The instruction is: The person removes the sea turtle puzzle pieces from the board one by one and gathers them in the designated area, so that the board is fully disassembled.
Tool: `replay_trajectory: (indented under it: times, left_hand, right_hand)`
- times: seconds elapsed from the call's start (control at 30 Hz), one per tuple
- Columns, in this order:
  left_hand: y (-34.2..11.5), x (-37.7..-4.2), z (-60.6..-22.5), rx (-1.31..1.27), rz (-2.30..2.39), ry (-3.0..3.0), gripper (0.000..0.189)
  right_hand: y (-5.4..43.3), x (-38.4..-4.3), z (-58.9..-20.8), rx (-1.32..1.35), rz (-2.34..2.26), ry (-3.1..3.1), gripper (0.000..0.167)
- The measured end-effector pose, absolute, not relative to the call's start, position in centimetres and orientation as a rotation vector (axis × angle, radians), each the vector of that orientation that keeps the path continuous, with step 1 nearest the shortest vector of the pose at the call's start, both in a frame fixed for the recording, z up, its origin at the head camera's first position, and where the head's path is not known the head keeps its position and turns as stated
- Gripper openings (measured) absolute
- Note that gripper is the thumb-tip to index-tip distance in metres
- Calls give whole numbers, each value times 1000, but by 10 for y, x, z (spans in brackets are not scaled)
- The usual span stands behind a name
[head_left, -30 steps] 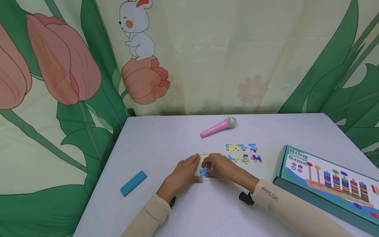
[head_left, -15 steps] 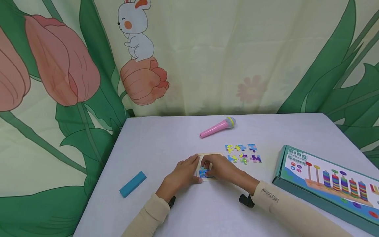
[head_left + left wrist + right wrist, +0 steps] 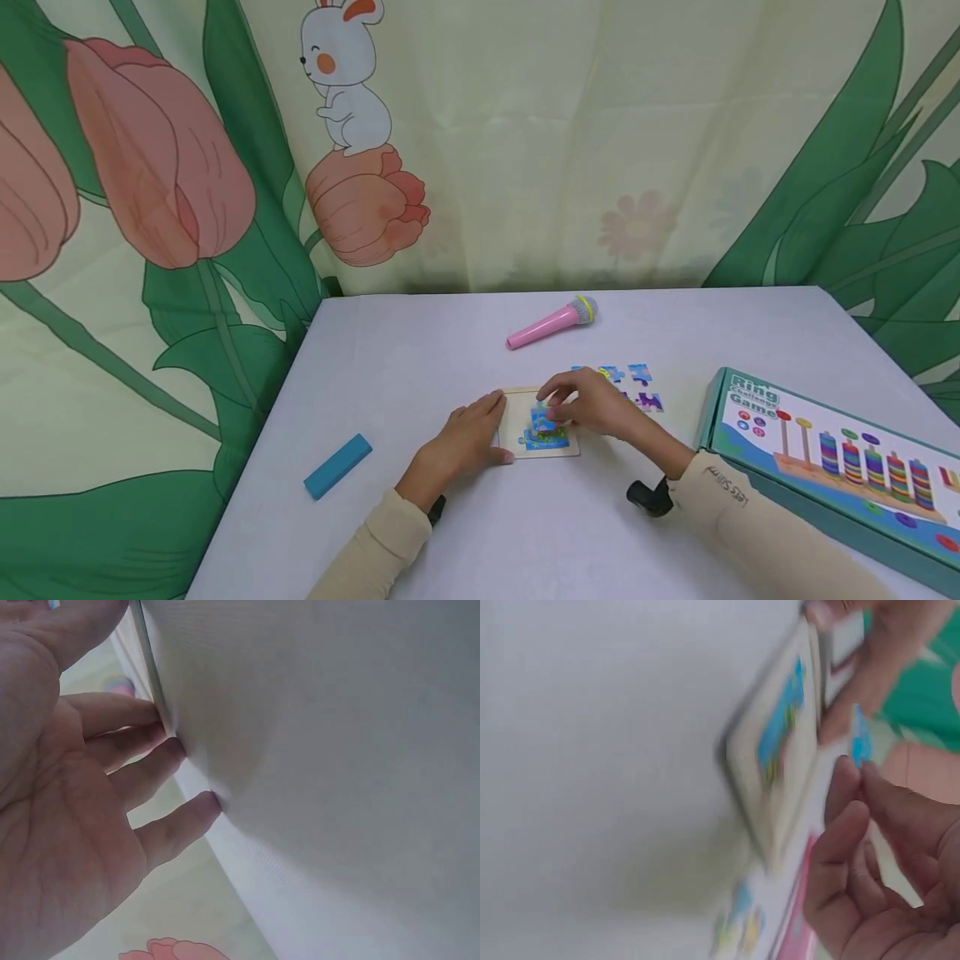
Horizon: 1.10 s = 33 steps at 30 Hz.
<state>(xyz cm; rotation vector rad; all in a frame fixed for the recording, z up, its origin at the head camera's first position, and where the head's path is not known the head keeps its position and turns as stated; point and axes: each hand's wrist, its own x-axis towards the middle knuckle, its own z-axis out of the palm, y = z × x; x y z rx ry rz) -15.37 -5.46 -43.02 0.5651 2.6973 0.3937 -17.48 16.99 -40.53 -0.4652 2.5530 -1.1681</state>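
Observation:
A light wooden puzzle board point(image 3: 516, 411) lies on the white table, with blue and green joined puzzle pieces point(image 3: 553, 443) along its near side. At the board's left edge rests my left hand point(image 3: 459, 435), its fingers stretched out and the thumb near the lower corner. In the left wrist view, the fingertips point(image 3: 206, 801) touch the tabletop beside the board. My right hand point(image 3: 600, 406) pinches a blue puzzle piece point(image 3: 861, 739) between thumb and fingertips, over the board. The right wrist view is blurred but shows this piece held above the board.
Several loose puzzle pieces point(image 3: 647, 402) lie right of the board, some hidden behind my right hand. A pink toy microphone point(image 3: 551, 325) lies farther back. On the left is a blue block point(image 3: 337, 466); on the right, a ring game box point(image 3: 832, 467). A printed curtain point(image 3: 525, 150) hangs behind the table.
My right hand has lifted a blue piece off the near part of the board and moved slightly right and away, uncovering the joined pieces. The left hand stays put.

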Motion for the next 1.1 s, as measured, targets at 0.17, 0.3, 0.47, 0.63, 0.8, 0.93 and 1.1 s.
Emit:
replay_trajectory:
  times: [0.17, 0.3, 0.47, 0.63, 0.8, 0.93, 1.1]
  left_hand:
    - [-53, -152, -431, 551, 383, 2713, 92]
    - [-52, -153, -432, 544, 369, 2720, 92]
    - [-50, -153, -433, 544, 358, 2722, 93]
    - [-50, -153, -434, 539, 366, 2716, 93]
    - [-51, -154, -434, 539, 379, 2711, 93]
    - [-51, -154, -433, 541, 382, 2708, 93]
    - [-51, -153, -432, 535, 398, 2697, 93]
  right_hand:
    - [202, -173, -399, -326, -1129, 2550, 18]
    - [218, -168, -402, -219, -1080, 2537, 16]
    - [223, -163, -408, -96, -1032, 2537, 15]
    - [221, -162, -412, -46, -1003, 2554, 13]
    - [216, -160, -411, -36, -935, 2626, 10]
    - [211, -159, -411, -44, -884, 2671, 10]
    - [203, -159, -411, -165, -842, 2741, 11]
